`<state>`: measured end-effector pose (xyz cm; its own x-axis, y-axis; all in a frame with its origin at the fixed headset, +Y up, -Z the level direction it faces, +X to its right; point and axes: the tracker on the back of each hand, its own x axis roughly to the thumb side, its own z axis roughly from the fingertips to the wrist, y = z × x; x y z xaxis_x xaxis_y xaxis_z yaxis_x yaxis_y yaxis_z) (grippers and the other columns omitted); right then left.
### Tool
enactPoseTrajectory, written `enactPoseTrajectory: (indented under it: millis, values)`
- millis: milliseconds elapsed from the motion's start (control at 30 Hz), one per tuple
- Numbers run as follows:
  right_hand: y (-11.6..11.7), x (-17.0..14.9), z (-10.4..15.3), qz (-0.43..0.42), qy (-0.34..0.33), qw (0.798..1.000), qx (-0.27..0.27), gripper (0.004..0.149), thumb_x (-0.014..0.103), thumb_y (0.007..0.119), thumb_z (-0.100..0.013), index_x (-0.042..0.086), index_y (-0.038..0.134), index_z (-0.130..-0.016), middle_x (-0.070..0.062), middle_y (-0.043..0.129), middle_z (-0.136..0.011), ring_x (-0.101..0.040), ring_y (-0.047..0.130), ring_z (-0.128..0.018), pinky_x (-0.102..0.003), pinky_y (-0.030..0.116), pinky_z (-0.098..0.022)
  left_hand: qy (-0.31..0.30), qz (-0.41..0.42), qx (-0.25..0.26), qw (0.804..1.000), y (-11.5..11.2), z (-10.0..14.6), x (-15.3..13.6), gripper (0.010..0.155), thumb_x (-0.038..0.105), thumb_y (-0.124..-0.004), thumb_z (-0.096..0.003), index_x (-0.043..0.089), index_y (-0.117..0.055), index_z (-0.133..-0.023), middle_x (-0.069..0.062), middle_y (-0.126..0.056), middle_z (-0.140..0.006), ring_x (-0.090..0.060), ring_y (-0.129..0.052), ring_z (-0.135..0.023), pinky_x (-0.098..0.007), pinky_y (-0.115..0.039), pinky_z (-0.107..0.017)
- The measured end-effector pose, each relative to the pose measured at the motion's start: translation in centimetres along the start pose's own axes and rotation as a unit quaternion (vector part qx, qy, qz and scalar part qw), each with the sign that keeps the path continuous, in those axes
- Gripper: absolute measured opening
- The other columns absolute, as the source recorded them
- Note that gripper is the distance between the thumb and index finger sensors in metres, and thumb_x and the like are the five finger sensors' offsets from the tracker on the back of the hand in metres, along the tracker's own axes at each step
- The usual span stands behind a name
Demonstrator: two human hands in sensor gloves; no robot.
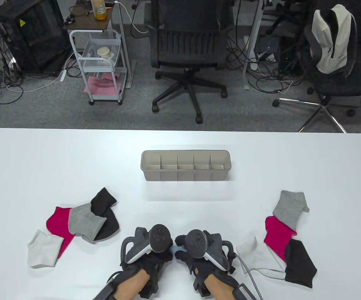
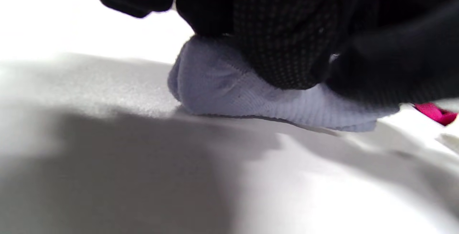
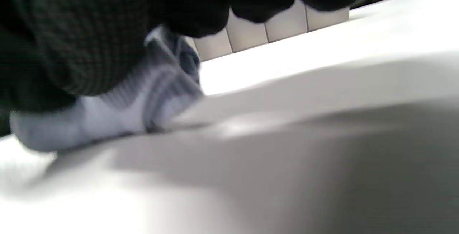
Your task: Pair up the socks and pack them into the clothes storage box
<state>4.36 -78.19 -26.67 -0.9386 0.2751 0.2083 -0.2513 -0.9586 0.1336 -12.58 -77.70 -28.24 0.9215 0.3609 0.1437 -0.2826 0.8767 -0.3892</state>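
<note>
Pale blue ribbed knit shows between the two hands: a small bundled light-blue sock [image 2: 229,90] lies on the white tabletop [image 1: 180,200] at its near edge, pressed down under the fingers. The left hand [image 1: 149,256] and the right hand [image 1: 199,254] sit knuckle to knuckle, each in a black dotted glove with a grey tracker on its back, and their fingers curl over the bundle; in the left wrist view the fabric bulges out rounded from beneath the glove, and in the right wrist view folds of it stand up beside the fingers. Whether it is one sock or a folded pair cannot be told. To the left lies a loose heap: a white sock [image 1: 42,248] nearest the edge, a pink sock [image 1: 58,223] partly under a grey sock [image 1: 85,222], and a black sock [image 1: 105,209] behind. To the right lies a matching heap: a second white sock [image 1: 253,254] just beside the right hand, a second pink sock [image 1: 277,236], a second grey sock [image 1: 289,207] farthest back and a second black sock [image 1: 299,264] nearest. Well beyond the hands, in the middle of the tabletop, stands the storage box [image 1: 185,176], a beige translucent trough split by dividers into five compartments in a row. Behind the tabletop are office chairs [image 1: 188,47] and a small white cart [image 1: 100,65].
</note>
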Motion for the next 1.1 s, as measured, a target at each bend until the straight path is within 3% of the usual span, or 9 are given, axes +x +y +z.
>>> enactPoseTrajectory:
  millis: [233, 267, 367, 533, 667, 733, 867, 933, 1100]
  values:
    - [0.4, -0.3, -1.3, -0.043, 0.064, 0.997, 0.010, 0.044, 0.048, 0.079, -0.037, 0.041, 0.086, -0.080, 0.011, 0.088, -0.052, -0.016, 0.082, -0.049, -0.043, 0.069, -0.050, 0.040, 0.136, -0.072, 0.987, -0.1, -1.9, -2.8, 0.052, 0.036, -0.081, -0.0439, 0.016, -0.080, -0.092, -0.005, -0.086, -0.045, -0.034, -0.080, -0.036, -0.062, -0.065, -0.040]
    - [0.7, -0.6, -1.7, -0.051, 0.089, 0.994, 0.023, 0.043, 0.048, 0.078, -0.038, 0.041, 0.086, -0.080, 0.010, 0.088, -0.053, -0.016, 0.082, -0.049, -0.043, 0.069, -0.050, 0.036, 0.132, -0.052, 0.989, -0.1, -1.9, -2.8, 0.056, 0.029, -0.083, -0.0438, 0.003, -0.081, -0.093, -0.004, -0.085, -0.045, -0.034, -0.080, -0.037, -0.062, -0.064, -0.041]
    - [1.0, -1.7, -2.2, -0.087, 0.129, 0.986, 0.053, 0.043, 0.050, 0.076, -0.038, 0.042, 0.087, -0.079, 0.010, 0.088, -0.054, -0.016, 0.082, -0.050, -0.043, 0.068, -0.050, 0.007, 0.103, -0.005, 0.995, -0.2, -1.5, -1.9, 0.051, 0.036, -0.076, -0.0460, 0.020, -0.081, -0.094, -0.006, -0.084, -0.049, -0.034, -0.079, -0.041, -0.062, -0.063, -0.043]
    - [1.2, -2.5, -2.5, -0.103, 0.140, 0.983, 0.053, 0.040, 0.051, 0.076, -0.039, 0.045, 0.088, -0.076, 0.011, 0.088, -0.053, -0.016, 0.081, -0.049, -0.042, 0.068, -0.049, -0.014, 0.044, -0.064, 0.997, -1.2, -1.1, -0.5, 0.072, 0.048, -0.082, -0.0407, 0.019, -0.064, -0.104, -0.009, -0.074, -0.060, -0.037, -0.071, -0.051, -0.065, -0.055, -0.049]
    - [1.2, -2.5, -2.4, -0.112, 0.140, 0.982, 0.055, 0.039, 0.052, 0.076, -0.039, 0.044, 0.088, -0.076, 0.011, 0.088, -0.053, -0.015, 0.081, -0.049, -0.042, 0.069, -0.049, 0.010, -0.064, -0.028, 0.998, -1.8, -1.3, 0.9, 0.073, 0.047, -0.085, -0.0394, 0.024, -0.061, -0.104, -0.007, -0.067, -0.064, -0.038, -0.065, -0.056, -0.065, -0.050, -0.052]
    - [1.0, -2.6, -2.2, -0.113, 0.134, 0.982, 0.063, 0.039, 0.053, 0.077, -0.040, 0.043, 0.088, -0.077, 0.009, 0.086, -0.062, -0.016, 0.080, -0.054, -0.043, 0.067, -0.052, 0.020, -0.074, -0.007, 0.997, -1.8, -1.4, 1.2, 0.072, 0.048, -0.087, -0.0368, 0.019, -0.069, -0.100, -0.007, -0.068, -0.062, -0.037, -0.067, -0.054, -0.064, -0.052, -0.051]
    - [0.2, -3.4, -1.6, -0.150, 0.099, 0.982, 0.064, 0.044, 0.053, 0.071, -0.042, 0.044, 0.080, -0.084, -0.001, 0.071, -0.106, -0.025, 0.072, -0.087, -0.047, 0.064, -0.065, 0.011, -0.011, -0.018, 1.000, -1.2, -1.5, 0.4, 0.062, 0.047, -0.089, -0.0357, 0.031, -0.076, -0.094, -0.006, -0.071, -0.059, -0.035, -0.070, -0.051, -0.063, -0.056, -0.049]
    - [-0.2, -3.8, -1.4, -0.247, 0.083, 0.963, 0.069, 0.048, 0.049, 0.070, -0.044, 0.040, 0.074, -0.090, -0.005, 0.069, -0.111, -0.030, 0.072, -0.095, -0.050, 0.065, -0.067, 0.011, 0.013, -0.014, 1.000, -0.7, -1.4, -0.2, 0.061, 0.047, -0.088, -0.0356, 0.030, -0.078, -0.094, -0.006, -0.072, -0.057, -0.035, -0.071, -0.050, -0.063, -0.057, -0.048]
    - [0.2, -4.3, -1.3, -0.480, 0.051, 0.860, 0.167, 0.057, 0.036, 0.069, -0.047, 0.031, 0.052, -0.101, -0.010, 0.054, -0.117, -0.042, 0.071, -0.099, -0.058, 0.066, -0.068, -0.001, 0.140, -0.032, 0.990, 0.8, -1.0, -1.8, 0.061, 0.047, -0.088, -0.0358, 0.025, -0.081, -0.092, -0.007, -0.074, -0.054, -0.035, -0.072, -0.046, -0.063, -0.058, -0.046]
